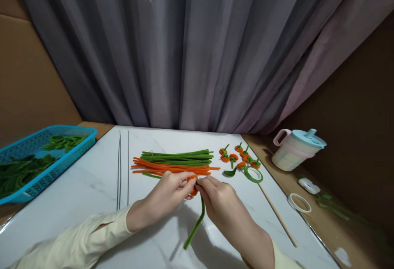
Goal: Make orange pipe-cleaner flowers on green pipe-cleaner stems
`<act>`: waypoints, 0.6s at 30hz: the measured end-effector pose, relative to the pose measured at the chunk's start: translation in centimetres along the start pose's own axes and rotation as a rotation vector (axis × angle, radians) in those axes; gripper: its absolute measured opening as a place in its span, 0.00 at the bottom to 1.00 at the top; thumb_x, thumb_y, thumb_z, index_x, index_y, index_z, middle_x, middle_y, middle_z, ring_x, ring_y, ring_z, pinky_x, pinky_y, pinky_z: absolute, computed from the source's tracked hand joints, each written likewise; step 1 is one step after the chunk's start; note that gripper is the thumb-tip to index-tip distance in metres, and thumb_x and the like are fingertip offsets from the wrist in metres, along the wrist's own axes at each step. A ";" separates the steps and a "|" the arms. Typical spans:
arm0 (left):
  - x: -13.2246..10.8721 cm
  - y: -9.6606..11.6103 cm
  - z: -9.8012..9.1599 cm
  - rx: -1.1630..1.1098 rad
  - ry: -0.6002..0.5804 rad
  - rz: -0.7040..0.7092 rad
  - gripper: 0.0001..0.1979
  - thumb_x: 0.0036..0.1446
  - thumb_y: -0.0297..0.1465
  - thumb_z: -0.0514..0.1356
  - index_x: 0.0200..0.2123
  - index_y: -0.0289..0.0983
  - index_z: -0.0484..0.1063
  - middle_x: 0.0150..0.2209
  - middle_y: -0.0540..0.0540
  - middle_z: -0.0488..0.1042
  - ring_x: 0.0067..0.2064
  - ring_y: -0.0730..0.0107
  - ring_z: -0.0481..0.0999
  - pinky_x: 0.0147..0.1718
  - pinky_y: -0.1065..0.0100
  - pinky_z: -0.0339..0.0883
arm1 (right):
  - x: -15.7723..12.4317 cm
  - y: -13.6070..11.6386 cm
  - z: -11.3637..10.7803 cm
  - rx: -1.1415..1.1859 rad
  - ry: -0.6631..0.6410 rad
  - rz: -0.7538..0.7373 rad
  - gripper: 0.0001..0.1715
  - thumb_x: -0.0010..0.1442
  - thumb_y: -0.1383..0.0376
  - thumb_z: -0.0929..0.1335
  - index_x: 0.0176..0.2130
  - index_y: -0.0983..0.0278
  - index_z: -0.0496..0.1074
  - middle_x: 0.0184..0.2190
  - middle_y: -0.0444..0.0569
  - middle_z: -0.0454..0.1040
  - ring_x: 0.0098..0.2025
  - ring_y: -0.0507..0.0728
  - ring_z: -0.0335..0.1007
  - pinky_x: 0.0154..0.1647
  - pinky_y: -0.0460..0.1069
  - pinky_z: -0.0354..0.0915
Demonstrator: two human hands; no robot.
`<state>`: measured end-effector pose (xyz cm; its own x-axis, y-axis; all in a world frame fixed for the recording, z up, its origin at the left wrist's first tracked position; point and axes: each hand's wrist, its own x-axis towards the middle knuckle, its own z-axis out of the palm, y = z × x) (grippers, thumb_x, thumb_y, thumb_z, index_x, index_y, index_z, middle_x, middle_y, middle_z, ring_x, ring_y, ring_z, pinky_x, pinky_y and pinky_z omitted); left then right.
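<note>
My left hand is closed around a small orange coil of pipe cleaner, holding it above the white tabletop. At the coil's right side, the fingers of my right hand pinch a green pipe cleaner. Its long free end curves down toward me. Fingers partly cover where green and orange meet. Just beyond my hands lie a bundle of orange pipe cleaners and a bundle of green ones. Several small orange pieces with green stems are grouped to the right.
A roll of green tape, a wooden stick and a curled green piece lie at right. Thin dark wires lie at left. A blue basket holds green pieces. Beyond the right edge are a lidded cup, white tape and a white case.
</note>
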<state>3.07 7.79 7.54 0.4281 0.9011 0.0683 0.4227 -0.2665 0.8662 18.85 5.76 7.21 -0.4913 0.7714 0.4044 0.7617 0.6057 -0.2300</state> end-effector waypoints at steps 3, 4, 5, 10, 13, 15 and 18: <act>-0.1 -0.1 0.2 0.013 -0.002 0.007 0.15 0.60 0.36 0.49 0.25 0.35 0.66 0.22 0.50 0.66 0.26 0.73 0.67 0.27 0.73 0.64 | 0.0 0.1 0.1 0.048 -0.002 0.022 0.14 0.56 0.79 0.59 0.30 0.65 0.67 0.25 0.48 0.71 0.23 0.52 0.67 0.23 0.45 0.59; -0.1 -0.1 0.2 -0.019 -0.009 0.004 0.15 0.60 0.37 0.49 0.26 0.35 0.67 0.24 0.49 0.66 0.27 0.73 0.67 0.29 0.72 0.65 | 0.1 0.2 0.0 0.069 -0.004 0.035 0.14 0.56 0.79 0.59 0.30 0.64 0.66 0.25 0.47 0.71 0.23 0.52 0.67 0.24 0.45 0.59; -0.1 -0.1 0.2 -0.085 -0.027 -0.008 0.15 0.60 0.38 0.49 0.28 0.35 0.69 0.26 0.49 0.67 0.29 0.72 0.68 0.31 0.72 0.67 | 0.2 0.4 -0.1 0.090 -0.005 0.052 0.13 0.57 0.78 0.59 0.29 0.64 0.66 0.24 0.47 0.71 0.23 0.52 0.67 0.24 0.45 0.59; 0.7 0.0 -0.7 -0.611 -0.217 -0.145 0.16 0.60 0.41 0.53 0.42 0.35 0.71 0.38 0.46 0.70 0.42 0.68 0.70 0.43 0.64 0.69 | 0.9 1.3 -1.6 0.195 0.002 0.090 0.10 0.57 0.76 0.61 0.29 0.65 0.66 0.23 0.46 0.71 0.23 0.52 0.66 0.24 0.45 0.57; 1.3 -0.5 -1.2 -0.839 -0.278 -0.215 0.15 0.56 0.38 0.59 0.42 0.34 0.72 0.42 0.44 0.70 0.45 0.65 0.70 0.44 0.62 0.69 | 1.1 1.7 -2.4 0.233 0.013 0.078 0.09 0.57 0.75 0.62 0.30 0.64 0.67 0.24 0.45 0.72 0.23 0.51 0.65 0.25 0.44 0.57; 1.6 -1.0 -1.2 -0.950 -0.294 -0.276 0.13 0.54 0.36 0.62 0.40 0.34 0.72 0.41 0.44 0.70 0.43 0.68 0.71 0.44 0.63 0.68 | 1.1 1.7 -2.5 0.225 -0.011 0.083 0.09 0.57 0.75 0.62 0.30 0.64 0.67 0.25 0.46 0.72 0.24 0.52 0.65 0.26 0.44 0.57; 1.8 -1.9 -0.9 -1.036 -0.322 -0.340 0.13 0.52 0.33 0.64 0.39 0.33 0.71 0.37 0.45 0.71 0.39 0.72 0.73 0.44 0.65 0.68 | 1.0 1.4 -2.4 0.207 -0.081 0.101 0.10 0.57 0.76 0.61 0.30 0.65 0.67 0.26 0.47 0.71 0.27 0.53 0.67 0.28 0.45 0.59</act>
<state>2.36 10.22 6.46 0.6662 0.7028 -0.2497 -0.2431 0.5211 0.8181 20.45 6.92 9.36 -0.4556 0.8381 0.3002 0.7099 0.5455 -0.4455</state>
